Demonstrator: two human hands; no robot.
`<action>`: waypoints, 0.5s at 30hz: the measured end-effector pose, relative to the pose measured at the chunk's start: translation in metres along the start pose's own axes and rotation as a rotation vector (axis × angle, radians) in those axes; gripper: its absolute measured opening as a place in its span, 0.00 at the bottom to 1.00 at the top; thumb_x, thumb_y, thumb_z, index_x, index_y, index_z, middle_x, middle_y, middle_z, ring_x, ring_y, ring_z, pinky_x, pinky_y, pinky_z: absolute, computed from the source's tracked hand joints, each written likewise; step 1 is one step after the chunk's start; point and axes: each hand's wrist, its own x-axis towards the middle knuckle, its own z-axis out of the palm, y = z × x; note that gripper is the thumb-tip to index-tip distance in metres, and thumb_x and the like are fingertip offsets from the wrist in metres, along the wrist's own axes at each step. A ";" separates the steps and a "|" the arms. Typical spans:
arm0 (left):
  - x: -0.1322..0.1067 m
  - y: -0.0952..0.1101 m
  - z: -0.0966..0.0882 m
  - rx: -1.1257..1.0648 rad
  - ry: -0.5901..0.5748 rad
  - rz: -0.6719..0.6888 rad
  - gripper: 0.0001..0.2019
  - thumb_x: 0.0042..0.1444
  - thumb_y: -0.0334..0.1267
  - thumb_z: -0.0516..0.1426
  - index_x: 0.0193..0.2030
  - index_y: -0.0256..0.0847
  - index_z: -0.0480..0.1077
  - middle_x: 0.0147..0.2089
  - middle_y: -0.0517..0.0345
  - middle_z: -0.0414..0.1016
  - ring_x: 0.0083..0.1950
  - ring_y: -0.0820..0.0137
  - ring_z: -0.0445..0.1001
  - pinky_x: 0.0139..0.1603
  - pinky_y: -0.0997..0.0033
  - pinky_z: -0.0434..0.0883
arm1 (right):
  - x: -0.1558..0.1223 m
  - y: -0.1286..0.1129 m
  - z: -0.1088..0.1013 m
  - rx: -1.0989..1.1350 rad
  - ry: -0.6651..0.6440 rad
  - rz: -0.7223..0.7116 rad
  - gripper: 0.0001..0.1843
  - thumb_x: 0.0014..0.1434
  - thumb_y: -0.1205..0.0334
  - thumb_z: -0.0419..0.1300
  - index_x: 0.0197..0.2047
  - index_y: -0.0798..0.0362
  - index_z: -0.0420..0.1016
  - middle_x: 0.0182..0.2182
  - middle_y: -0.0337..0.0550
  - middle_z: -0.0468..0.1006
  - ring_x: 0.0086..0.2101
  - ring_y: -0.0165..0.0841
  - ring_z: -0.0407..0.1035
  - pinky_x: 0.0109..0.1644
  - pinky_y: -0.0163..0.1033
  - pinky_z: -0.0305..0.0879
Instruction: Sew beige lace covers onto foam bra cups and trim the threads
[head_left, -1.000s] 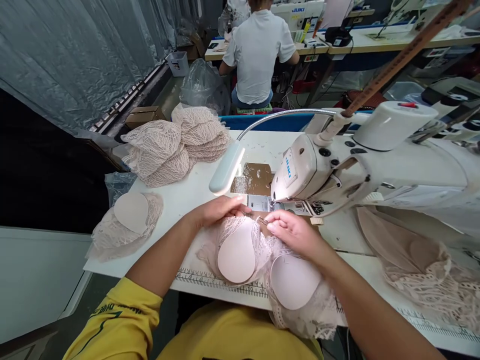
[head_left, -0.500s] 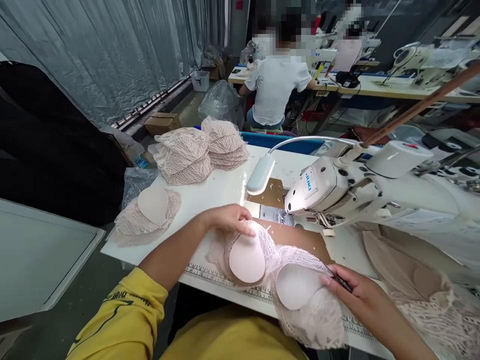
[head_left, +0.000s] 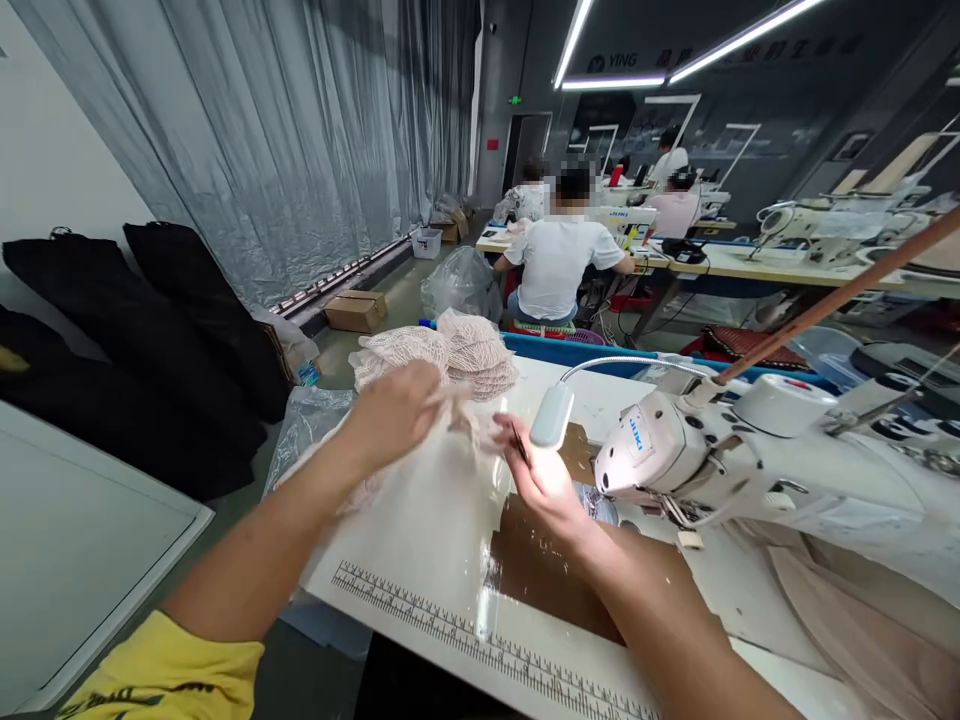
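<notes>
My left hand (head_left: 397, 410), blurred and closed, is over the table's far left part, before the lace stacks. From it a beige lace bra piece (head_left: 466, 415) stretches toward my right hand, smeared by motion. My right hand (head_left: 547, 485) is palm up beside the lamp head, its fingers curled around a slim dark pointed metal tool (head_left: 520, 445). Whether the right fingertips also touch the lace I cannot tell. Two stacks of beige lace pieces (head_left: 480, 355) lie just beyond my left hand. My left forearm mostly hides another lace pile.
A white JUKI sewing machine (head_left: 637, 440) stands on the right, with a lamp (head_left: 553, 415) on a bendable neck. Brown board (head_left: 555, 580) lies by the needle area. A printed ruler (head_left: 450, 625) runs along the front edge. A person in a white shirt (head_left: 562, 265) sits ahead.
Both hands have moved forward and left, away from the table's front edge, with the lace bra. The right hand keeps its dark tool. The view has tilted up.
</notes>
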 end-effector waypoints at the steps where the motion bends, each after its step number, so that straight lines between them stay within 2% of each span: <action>1: 0.011 -0.012 -0.009 0.035 0.155 -0.002 0.06 0.56 0.33 0.49 0.40 0.39 0.63 0.47 0.48 0.71 0.47 0.60 0.70 0.43 0.64 0.65 | 0.023 0.003 0.008 0.016 0.060 -0.096 0.19 0.65 0.60 0.47 0.58 0.52 0.63 0.52 0.51 0.73 0.51 0.37 0.69 0.60 0.47 0.61; 3: 0.036 -0.038 -0.021 0.068 0.410 0.058 0.06 0.56 0.32 0.49 0.41 0.39 0.61 0.55 0.46 0.67 0.55 0.59 0.67 0.52 0.60 0.64 | 0.071 0.009 0.019 0.033 0.226 -0.290 0.17 0.65 0.61 0.47 0.55 0.54 0.65 0.56 0.54 0.69 0.55 0.37 0.65 0.62 0.47 0.59; 4: 0.047 -0.051 -0.023 0.076 0.486 0.086 0.06 0.55 0.31 0.50 0.40 0.39 0.61 0.58 0.46 0.65 0.59 0.59 0.64 0.56 0.58 0.62 | 0.093 0.014 0.023 0.020 0.292 -0.364 0.16 0.65 0.61 0.46 0.52 0.54 0.67 0.58 0.55 0.66 0.59 0.38 0.60 0.63 0.47 0.56; 5: 0.058 -0.063 -0.021 0.082 0.522 0.097 0.07 0.54 0.29 0.50 0.40 0.40 0.61 0.61 0.46 0.63 0.62 0.59 0.61 0.59 0.57 0.60 | 0.112 0.020 0.027 0.014 0.303 -0.386 0.16 0.65 0.62 0.46 0.51 0.54 0.68 0.59 0.54 0.65 0.61 0.37 0.57 0.64 0.48 0.54; 7: 0.072 -0.083 -0.006 0.079 0.463 0.080 0.08 0.53 0.28 0.51 0.40 0.39 0.61 0.63 0.45 0.60 0.66 0.57 0.55 0.62 0.55 0.57 | 0.141 0.036 0.034 -0.030 0.285 -0.332 0.18 0.66 0.62 0.43 0.54 0.55 0.67 0.61 0.55 0.62 0.62 0.37 0.54 0.65 0.48 0.53; 9: 0.076 -0.094 0.022 0.040 0.209 0.010 0.08 0.52 0.28 0.51 0.40 0.38 0.63 0.61 0.44 0.62 0.64 0.55 0.57 0.60 0.53 0.59 | 0.153 0.058 0.043 -0.106 0.203 -0.216 0.20 0.65 0.62 0.42 0.56 0.55 0.66 0.61 0.54 0.64 0.61 0.38 0.56 0.64 0.50 0.55; 10: 0.075 -0.097 0.037 0.024 0.129 0.011 0.06 0.52 0.30 0.53 0.39 0.38 0.64 0.56 0.45 0.67 0.60 0.55 0.63 0.57 0.54 0.63 | 0.154 0.069 0.047 -0.125 0.180 -0.181 0.21 0.64 0.63 0.43 0.56 0.55 0.67 0.59 0.55 0.66 0.60 0.40 0.58 0.63 0.53 0.56; 11: 0.073 -0.098 0.052 0.010 0.081 0.020 0.07 0.52 0.33 0.56 0.38 0.39 0.65 0.51 0.47 0.70 0.55 0.56 0.67 0.53 0.56 0.66 | 0.151 0.079 0.051 -0.145 0.166 -0.150 0.22 0.63 0.64 0.43 0.56 0.55 0.66 0.58 0.56 0.67 0.60 0.41 0.59 0.63 0.55 0.56; 12: 0.069 -0.098 0.065 -0.004 0.043 0.026 0.11 0.51 0.38 0.58 0.41 0.39 0.66 0.50 0.48 0.71 0.54 0.56 0.68 0.53 0.57 0.67 | 0.145 0.087 0.053 -0.163 0.157 -0.126 0.23 0.62 0.65 0.43 0.57 0.55 0.65 0.58 0.56 0.67 0.60 0.42 0.58 0.63 0.57 0.55; 15: 0.063 -0.096 0.087 -0.042 0.002 0.028 0.27 0.49 0.48 0.61 0.54 0.38 0.63 0.58 0.46 0.67 0.61 0.55 0.63 0.59 0.55 0.62 | 0.116 0.094 0.049 -0.223 0.109 -0.095 0.25 0.61 0.67 0.43 0.61 0.55 0.61 0.61 0.55 0.62 0.63 0.43 0.52 0.64 0.58 0.51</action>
